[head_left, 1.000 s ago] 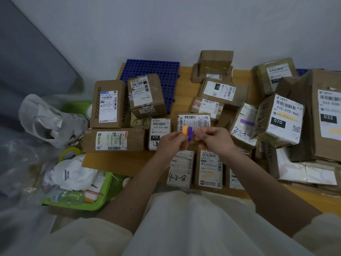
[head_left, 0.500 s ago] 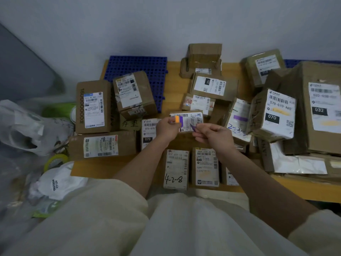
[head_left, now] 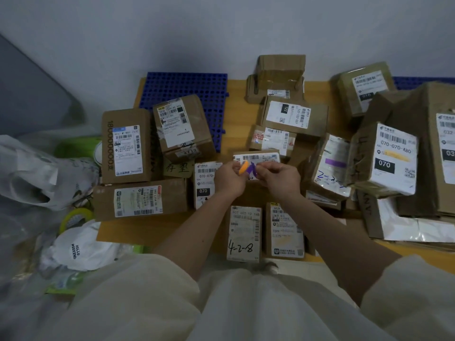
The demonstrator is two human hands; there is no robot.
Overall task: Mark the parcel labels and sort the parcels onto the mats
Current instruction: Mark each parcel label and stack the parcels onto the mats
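Observation:
Many labelled cardboard parcels lie on a yellow mat (head_left: 246,114). My left hand (head_left: 230,179) grips an orange marker piece (head_left: 243,167) and my right hand (head_left: 279,179) pinches a purple marker piece (head_left: 251,168); the two pieces meet between my hands. They hover just over a small parcel with a white barcode label (head_left: 258,157). In front of it lie a parcel marked "4-2-8" (head_left: 243,233) and another small labelled parcel (head_left: 285,232). A blue grid mat (head_left: 194,87) at the back left carries a brown box (head_left: 182,126).
Larger boxes marked "070" (head_left: 391,158) and "032" (head_left: 443,143) pile up on the right. White plastic bags (head_left: 41,173) and a roll of tape (head_left: 73,217) lie left of the mat. A pale wall stands close behind.
My hands came apart, the left with the orange and purple piece and the right with a thin purple tip, then met again. The view shifted slightly.

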